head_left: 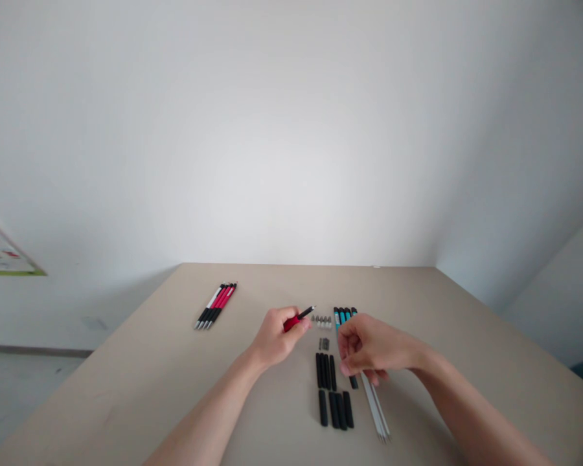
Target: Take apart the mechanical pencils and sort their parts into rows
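Note:
My left hand (pixel 279 336) is closed around a red and black pen (pixel 298 319), whose thin pale end points up and to the right. My right hand (pixel 366 346) has its thumb and forefinger pinched together; whatever may be between them is too small or hidden. It hovers over several blue and black pen barrels (pixel 342 315), partly covering them. Beneath the same hand lie several white ink refills (pixel 376 411). Just left of it are two rows of black tubes (pixel 326 371). Small springs (pixel 324 343) and cone-shaped pen tips (pixel 323 321) lie between the hands.
Several assembled pens (pixel 216 305), red and white with black grips, lie side by side at the far left of the beige table (pixel 140 388). A white wall (pixel 291 142) rises behind the table's back edge. A poster (pixel 4 249) hangs at the left.

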{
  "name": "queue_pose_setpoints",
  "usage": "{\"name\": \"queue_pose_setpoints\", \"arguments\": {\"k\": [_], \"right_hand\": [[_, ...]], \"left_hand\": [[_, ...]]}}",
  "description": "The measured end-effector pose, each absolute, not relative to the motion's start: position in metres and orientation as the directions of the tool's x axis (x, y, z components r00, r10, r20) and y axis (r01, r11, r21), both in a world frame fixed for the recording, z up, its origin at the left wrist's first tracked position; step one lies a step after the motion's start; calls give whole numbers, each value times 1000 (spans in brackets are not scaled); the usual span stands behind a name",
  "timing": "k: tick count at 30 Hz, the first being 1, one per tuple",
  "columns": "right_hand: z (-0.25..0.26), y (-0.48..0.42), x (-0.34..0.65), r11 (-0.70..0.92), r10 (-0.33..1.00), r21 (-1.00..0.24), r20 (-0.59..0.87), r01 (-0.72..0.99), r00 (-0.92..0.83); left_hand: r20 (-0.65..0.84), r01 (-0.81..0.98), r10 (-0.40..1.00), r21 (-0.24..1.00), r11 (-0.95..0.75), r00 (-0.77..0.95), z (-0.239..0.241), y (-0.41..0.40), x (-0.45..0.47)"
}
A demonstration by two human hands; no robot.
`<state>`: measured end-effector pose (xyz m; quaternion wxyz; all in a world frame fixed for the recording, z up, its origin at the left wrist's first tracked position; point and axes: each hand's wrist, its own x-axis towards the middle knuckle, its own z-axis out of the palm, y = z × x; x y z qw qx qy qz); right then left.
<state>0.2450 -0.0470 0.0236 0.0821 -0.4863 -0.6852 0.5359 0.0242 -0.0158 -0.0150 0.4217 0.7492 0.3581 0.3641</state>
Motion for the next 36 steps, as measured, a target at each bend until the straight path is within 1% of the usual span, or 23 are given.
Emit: {"name": "queue_pose_setpoints", "arguments": {"k": [4, 8, 17, 24, 29, 33, 36], "right_hand": [[26, -51, 246, -55, 690, -732, -520, 680, -503], [27, -53, 244, -83, 623, -698, -593, 711, -509], [27, -53, 243, -100, 565, -697, -627, 710, -536], [25, -53, 243, -105, 489, -725, -633, 680, -600], [26, -53, 243, -88, 531, -702, -633, 706, -563], [26, -52, 245, -35, 602, -638, -628, 770, -493], [23, -51, 246, -9, 624, -587, -635, 809, -454]], "left_hand": [[287, 242, 820, 861, -447, 495, -14, -18, 24], [300, 239, 816, 855, -460, 495, -14, -18, 24], [290, 198, 787, 867, -457, 545, -14, -18, 22], [288, 196, 752, 855, -481, 592, -12, -19, 21], [278, 200, 735, 849, -489, 619, -13, -20, 21], [282, 188, 727, 850, -492, 626, -13, -19, 21], [293, 182, 718, 844, -504, 631, -13, -19, 20]]}}
